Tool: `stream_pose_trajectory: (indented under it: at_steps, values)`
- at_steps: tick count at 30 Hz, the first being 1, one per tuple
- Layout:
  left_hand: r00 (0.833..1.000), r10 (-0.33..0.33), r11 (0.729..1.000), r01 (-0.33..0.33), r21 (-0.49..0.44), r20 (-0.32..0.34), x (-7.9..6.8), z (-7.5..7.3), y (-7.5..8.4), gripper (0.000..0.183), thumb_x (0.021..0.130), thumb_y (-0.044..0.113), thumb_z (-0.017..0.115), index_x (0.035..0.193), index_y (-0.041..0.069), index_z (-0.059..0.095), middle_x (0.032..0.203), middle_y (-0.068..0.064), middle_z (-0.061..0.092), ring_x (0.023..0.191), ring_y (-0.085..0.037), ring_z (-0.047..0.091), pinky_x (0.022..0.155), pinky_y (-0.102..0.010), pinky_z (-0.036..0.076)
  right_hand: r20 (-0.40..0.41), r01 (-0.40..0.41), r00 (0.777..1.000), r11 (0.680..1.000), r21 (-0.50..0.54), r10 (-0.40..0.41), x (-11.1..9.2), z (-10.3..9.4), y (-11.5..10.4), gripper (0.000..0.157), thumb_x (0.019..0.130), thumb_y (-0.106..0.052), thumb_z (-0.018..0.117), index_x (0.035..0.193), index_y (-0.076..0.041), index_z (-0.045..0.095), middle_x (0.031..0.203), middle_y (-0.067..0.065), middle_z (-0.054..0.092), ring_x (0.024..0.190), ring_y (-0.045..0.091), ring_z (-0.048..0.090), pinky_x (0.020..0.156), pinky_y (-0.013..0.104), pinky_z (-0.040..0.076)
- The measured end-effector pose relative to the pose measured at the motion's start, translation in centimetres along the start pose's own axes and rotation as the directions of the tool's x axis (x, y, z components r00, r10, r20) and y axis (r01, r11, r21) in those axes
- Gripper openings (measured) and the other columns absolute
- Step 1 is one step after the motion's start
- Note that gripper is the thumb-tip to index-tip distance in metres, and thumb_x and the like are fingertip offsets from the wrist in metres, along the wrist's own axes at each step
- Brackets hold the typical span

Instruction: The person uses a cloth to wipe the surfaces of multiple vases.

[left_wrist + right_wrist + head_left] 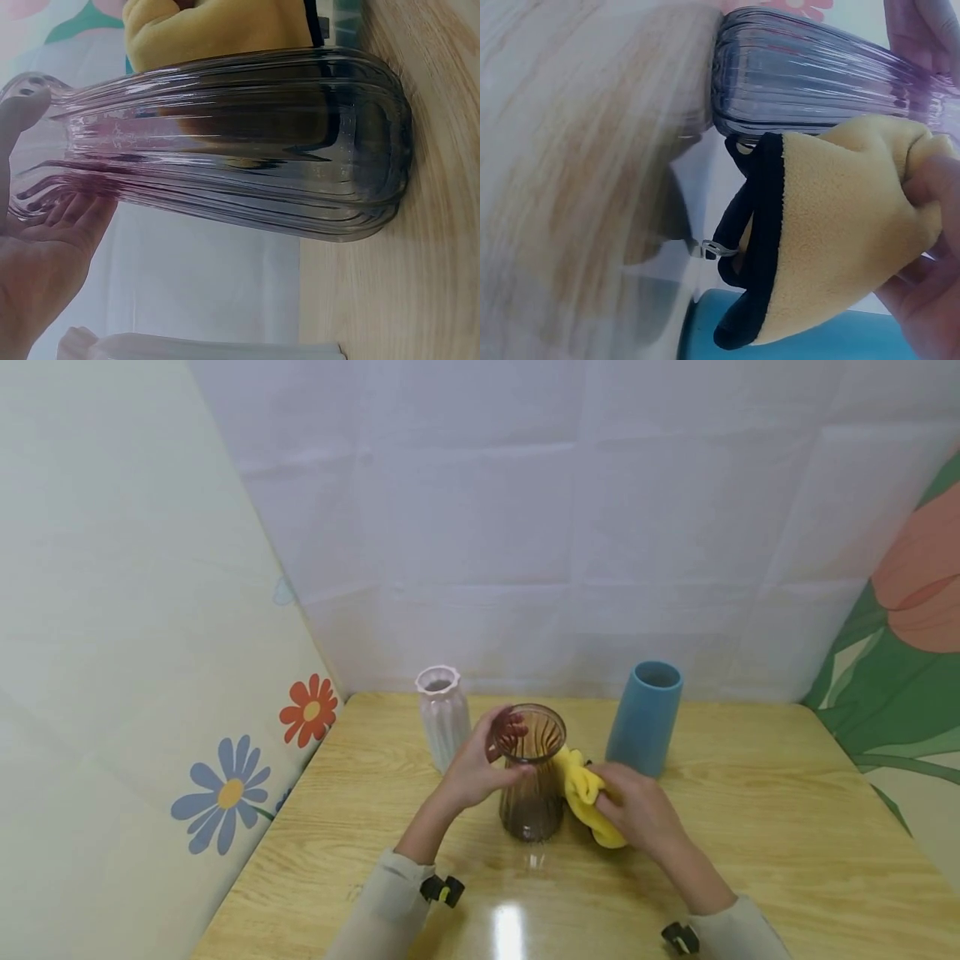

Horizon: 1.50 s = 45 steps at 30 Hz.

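Note:
A ribbed, see-through purple-grey glass vase (pixel 531 806) stands upright on the table. My left hand (pixel 474 768) grips it round the neck just under the rim, thumb on the near side and fingers behind. In my right hand (pixel 637 806) a yellow cloth (pixel 585 789) is bunched between thumb and fingers, close against the vase's right side. The right wrist view shows the cloth (pixel 847 217) with a dark edging and a small metal zip pull (pixel 718 249). Whether the cloth touches the glass is hard to tell.
Behind the left hand stands a pale pink fluted vase (pixel 444 714). A taller blue vase (pixel 643 722) is just behind the right hand. The wooden table (pixel 750 793) meets a white sheet (pixel 480 527) at the back, with flower-patterned walls on both sides.

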<state>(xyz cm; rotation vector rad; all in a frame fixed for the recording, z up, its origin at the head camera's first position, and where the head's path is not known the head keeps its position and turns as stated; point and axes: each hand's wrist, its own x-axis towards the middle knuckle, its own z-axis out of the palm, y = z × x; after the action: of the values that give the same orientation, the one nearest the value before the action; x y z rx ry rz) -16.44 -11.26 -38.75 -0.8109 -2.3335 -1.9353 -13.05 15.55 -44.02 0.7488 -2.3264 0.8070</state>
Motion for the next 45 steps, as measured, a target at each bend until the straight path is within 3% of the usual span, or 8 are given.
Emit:
stream_pose_trajectory:
  at_steps: [10,20,28,34,37,41,43,45]
  values:
    - [0.999,-0.029,1.000,0.029,0.010,-0.027,0.7,0.0,-0.1,0.094,0.080,0.003,0.084,0.155,0.004,0.028,0.145,-0.018,0.050,0.134,-0.033,0.051,0.113,-0.045,0.043,-0.078,0.055,0.995,0.998,-0.022,-0.057,0.3,-1.1,-0.4,0.034,0.071,0.008,0.077,0.103,-0.004,0.074,0.101,0.008,0.075,0.090,0.027,0.072,0.075,0.042,0.062]
    - [0.998,-0.028,1.000,0.029,0.003,-0.056,1.7,-0.1,-0.6,0.094,0.079,0.003,0.085,0.154,0.000,0.028,0.142,-0.020,0.051,0.132,-0.035,0.052,0.112,-0.044,0.043,-0.112,0.045,0.993,0.999,-0.022,-0.047,0.4,-2.1,-0.7,0.035,0.070,0.009,0.080,0.102,-0.003,0.073,0.100,0.008,0.075,0.091,0.027,0.072,0.077,0.045,0.062]
    - [0.996,-0.055,0.998,0.055,-0.002,-0.072,2.3,-0.1,-0.7,0.093,0.078,0.002,0.086,0.154,0.006,0.031,0.142,-0.018,0.051,0.132,-0.033,0.052,0.113,-0.042,0.043,-0.142,0.029,0.989,0.999,-0.024,-0.033,0.3,-3.1,-0.8,0.038,0.069,0.010,0.081,0.103,-0.005,0.075,0.101,0.005,0.075,0.093,0.026,0.072,0.078,0.045,0.061]
    - [0.993,-0.075,0.997,0.077,0.026,-0.091,2.7,0.0,-0.7,0.093,0.077,0.006,0.087,0.153,0.007,0.033,0.143,-0.014,0.051,0.132,-0.031,0.052,0.113,-0.044,0.043,-0.170,0.024,0.985,0.999,-0.033,-0.029,0.1,-4.0,-0.7,0.036,0.069,0.008,0.081,0.102,-0.006,0.075,0.101,0.004,0.076,0.093,0.025,0.072,0.081,0.038,0.059]
    - [0.991,-0.083,0.995,0.088,0.043,-0.101,2.9,0.0,-0.7,0.094,0.077,0.008,0.088,0.153,0.008,0.033,0.144,-0.013,0.050,0.134,-0.031,0.050,0.113,-0.044,0.042,-0.172,-0.003,0.985,0.999,-0.037,-0.004,0.0,-4.5,-0.8,0.034,0.071,0.005,0.082,0.102,-0.005,0.075,0.101,0.006,0.076,0.093,0.026,0.072,0.085,0.030,0.058]
    - [0.992,-0.075,0.996,0.079,0.039,-0.103,3.3,0.0,-0.8,0.093,0.076,0.007,0.088,0.152,0.008,0.034,0.145,-0.014,0.049,0.135,-0.032,0.048,0.113,-0.045,0.043,-0.186,-0.008,0.983,1.000,-0.014,0.006,-0.2,-5.1,-0.7,0.032,0.071,0.003,0.084,0.102,-0.004,0.075,0.102,0.008,0.076,0.094,0.028,0.072,0.096,0.006,0.044]
    - [0.992,-0.068,0.997,0.072,0.031,-0.102,3.5,0.0,-1.0,0.092,0.076,0.006,0.087,0.152,0.007,0.035,0.145,-0.015,0.049,0.135,-0.033,0.048,0.112,-0.045,0.043,-0.196,0.000,0.981,1.000,0.003,0.001,-0.2,-5.3,-0.7,0.033,0.071,0.005,0.084,0.101,-0.003,0.075,0.101,0.009,0.076,0.093,0.029,0.072,0.098,0.001,0.036]
    - [0.992,-0.069,0.997,0.072,0.028,-0.103,3.7,0.0,-1.1,0.092,0.077,0.005,0.087,0.152,0.007,0.034,0.145,-0.015,0.049,0.135,-0.033,0.048,0.112,-0.045,0.043,-0.205,0.005,0.979,1.000,0.013,-0.002,-0.3,-5.6,-0.8,0.034,0.070,0.007,0.084,0.102,-0.002,0.075,0.102,0.009,0.076,0.093,0.030,0.071,0.098,0.001,0.036]
